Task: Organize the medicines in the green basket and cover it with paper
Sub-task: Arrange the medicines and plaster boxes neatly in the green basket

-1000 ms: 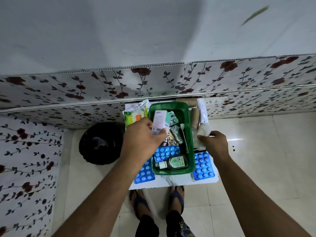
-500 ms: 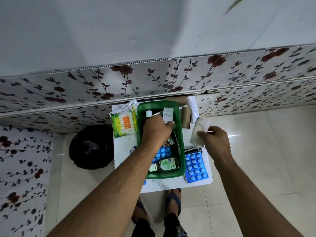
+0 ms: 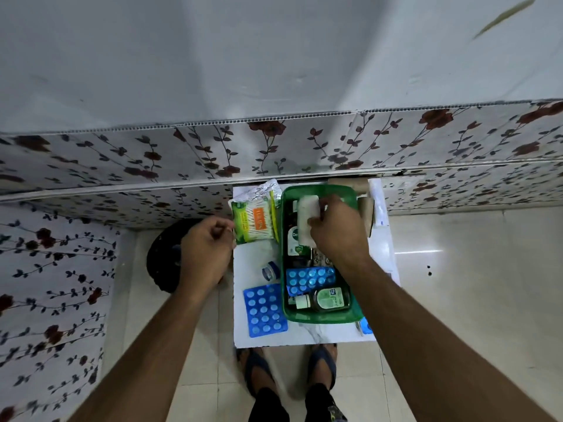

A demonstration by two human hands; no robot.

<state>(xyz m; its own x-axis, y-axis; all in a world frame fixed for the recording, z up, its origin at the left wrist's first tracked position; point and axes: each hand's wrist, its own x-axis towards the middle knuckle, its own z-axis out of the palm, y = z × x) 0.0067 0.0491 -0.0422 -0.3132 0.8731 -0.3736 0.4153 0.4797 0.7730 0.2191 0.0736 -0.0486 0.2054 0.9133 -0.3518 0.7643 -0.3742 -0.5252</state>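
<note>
The green basket [image 3: 323,317] sits on a small white table [image 3: 259,254]. Inside lie a blue blister pack [image 3: 310,280], a green liquid bottle [image 3: 327,299] and a Dettol bottle [image 3: 293,240]. My right hand [image 3: 336,229] is over the basket's far end, shut on a white gauze roll [image 3: 306,219]. My left hand [image 3: 205,249] is at the table's left edge, fingers pinching the corner of a green cotton-bud packet [image 3: 254,220]. Another blue blister pack [image 3: 264,310] and a small blue-capped vial [image 3: 270,271] lie on the table left of the basket.
Brown bandage rolls [image 3: 367,213] and a white tube [image 3: 377,205] lie right of the basket. A foil pouch [image 3: 262,190] rests behind the cotton-bud packet. A black bin [image 3: 164,260] stands on the floor at the left. A floral-papered wall [image 3: 274,147] is just behind the table.
My left hand left the basket and moved left to the cotton-bud packet. My right hand carried the gauze roll from beside the basket to over its far end.
</note>
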